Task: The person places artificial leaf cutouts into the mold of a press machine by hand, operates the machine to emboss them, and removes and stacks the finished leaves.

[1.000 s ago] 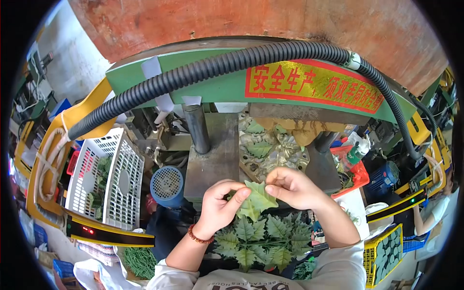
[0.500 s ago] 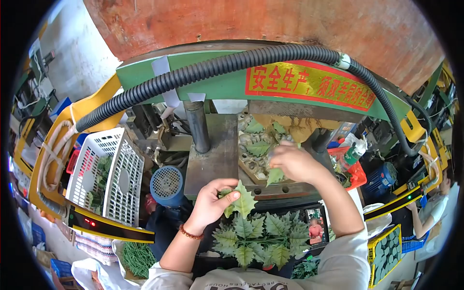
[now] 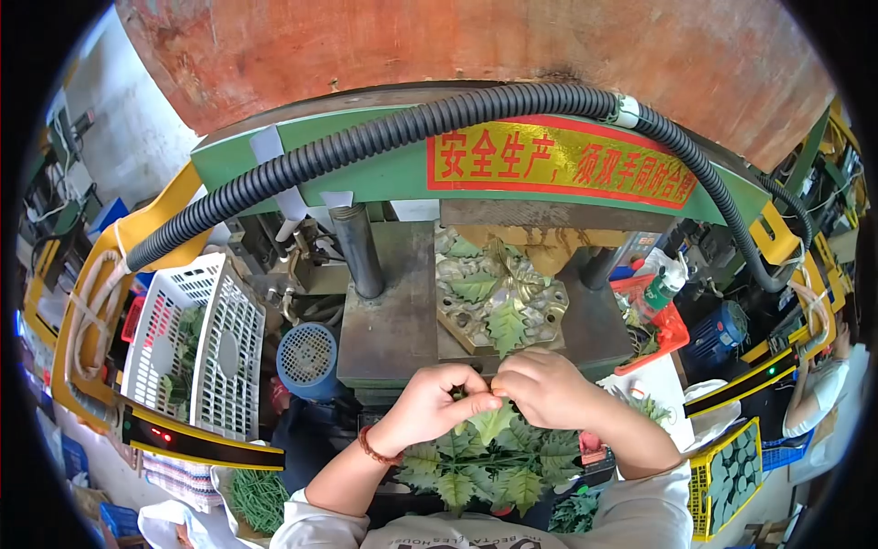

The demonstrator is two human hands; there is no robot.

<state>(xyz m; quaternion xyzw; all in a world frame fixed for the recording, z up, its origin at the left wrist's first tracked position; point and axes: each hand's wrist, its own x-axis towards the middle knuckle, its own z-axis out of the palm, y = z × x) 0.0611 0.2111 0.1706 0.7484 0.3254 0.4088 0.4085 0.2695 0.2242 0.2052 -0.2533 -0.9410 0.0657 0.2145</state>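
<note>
In front of the press, my left hand [image 3: 437,404] and my right hand [image 3: 541,389] meet, fingertips pinched together. A green artificial leaf [image 3: 494,424] hangs below the joined fingertips; its upper end is hidden by them. Directly under my hands lies a pile of artificial leaves [image 3: 462,489] with toothed edges. Beyond my fingers sits a metal mould [image 3: 540,302]. On it lie one leaf [image 3: 506,327] at its front edge, another leaf [image 3: 474,286] on its left, and one more farther back.
A white plastic basket [image 3: 240,343] with leaves stands at the left, near a blue round motor cover [image 3: 307,361]. A steel post [image 3: 357,252] rises beside the mould. On the right are a red tray [image 3: 660,340] with a bottle and a yellow crate [image 3: 734,476]. A black corrugated hose [image 3: 402,128] arches overhead.
My right hand has drawn back from the mould to meet my left hand, which moved slightly right and down. The leaf it held at the mould's front now lies there.
</note>
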